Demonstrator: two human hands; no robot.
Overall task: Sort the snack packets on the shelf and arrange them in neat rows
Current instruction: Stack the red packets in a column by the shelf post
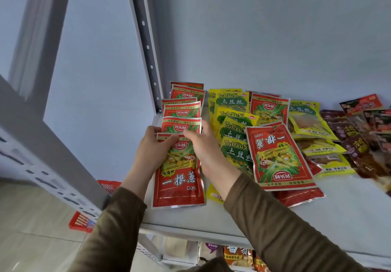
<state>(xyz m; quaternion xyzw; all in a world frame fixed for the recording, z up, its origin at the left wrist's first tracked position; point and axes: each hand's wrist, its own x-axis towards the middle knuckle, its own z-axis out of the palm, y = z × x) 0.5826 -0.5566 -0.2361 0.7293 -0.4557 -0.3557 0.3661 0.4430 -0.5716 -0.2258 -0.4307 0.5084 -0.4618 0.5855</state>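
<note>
Hands (152, 144) (203, 144) grip red foil-edged snack packet (179, 185); yellow lettering, green artwork.

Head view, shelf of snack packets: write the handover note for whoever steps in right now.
Left hand and right hand both grip the front red packet at its top edge, at the near end of the red row by the shelf's left post.
Done: the red row runs to the back; the yellow row beside it is overlapped in line.
Left: an upside-down red packet lies loose right of the yellow row, another red one behind it, then scattered yellow packets and dark packets on the shelf.
</note>
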